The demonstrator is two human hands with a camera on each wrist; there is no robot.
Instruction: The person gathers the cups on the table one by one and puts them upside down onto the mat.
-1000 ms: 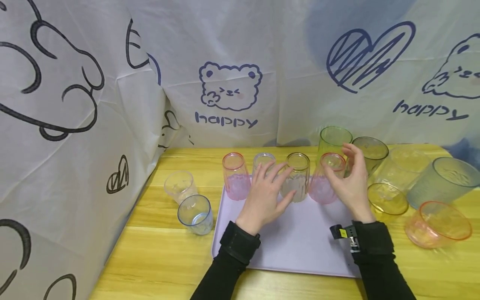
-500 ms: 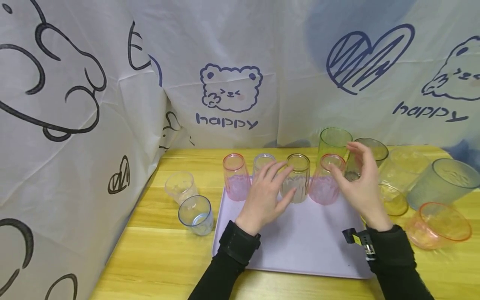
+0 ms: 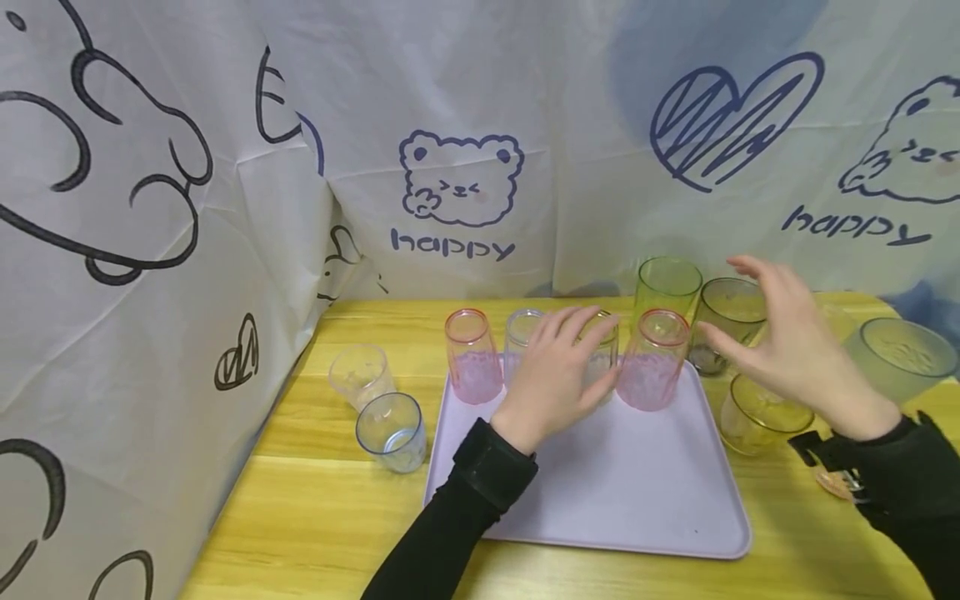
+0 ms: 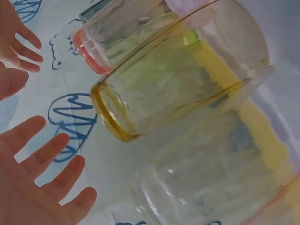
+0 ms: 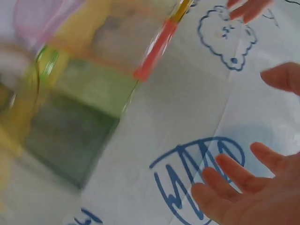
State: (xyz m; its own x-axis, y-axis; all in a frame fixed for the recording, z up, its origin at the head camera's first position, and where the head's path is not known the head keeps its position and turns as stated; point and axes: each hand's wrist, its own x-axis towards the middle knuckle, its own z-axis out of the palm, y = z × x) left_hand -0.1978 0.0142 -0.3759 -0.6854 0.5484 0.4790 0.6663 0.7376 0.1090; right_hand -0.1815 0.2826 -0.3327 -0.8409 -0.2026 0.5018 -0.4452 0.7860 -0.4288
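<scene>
A row of tinted glasses stands narrow end up along the back of the lilac tray (image 3: 615, 492): a pink glass (image 3: 472, 367) at left, a clear glass (image 3: 517, 333), an amber-rimmed glass (image 4: 115, 112) and a second pink glass (image 3: 651, 371). My left hand (image 3: 558, 367) is over the middle two, fingers spread and loosely bent, holding nothing. Out to the right my right hand (image 3: 802, 350) hovers with thumb and fingers wide apart, nothing between them. It is close to a dark grey glass (image 3: 731, 300) and above a yellow glass (image 3: 765, 412).
Behind the row's right end stands a green glass (image 3: 667, 279). A frosted blue-grey glass (image 3: 903, 358) is farther right; an orange glass (image 3: 834, 483) is mostly hidden by the right wrist. Left of the tray stand a clear glass (image 3: 362, 375) and a blue-rimmed glass (image 3: 393, 433).
My right hand has moved right, from the right-hand pink glass to beside the grey and yellow glasses, its fingers spreading wider. My left hand has shifted slightly right over the amber-rimmed glass.
</scene>
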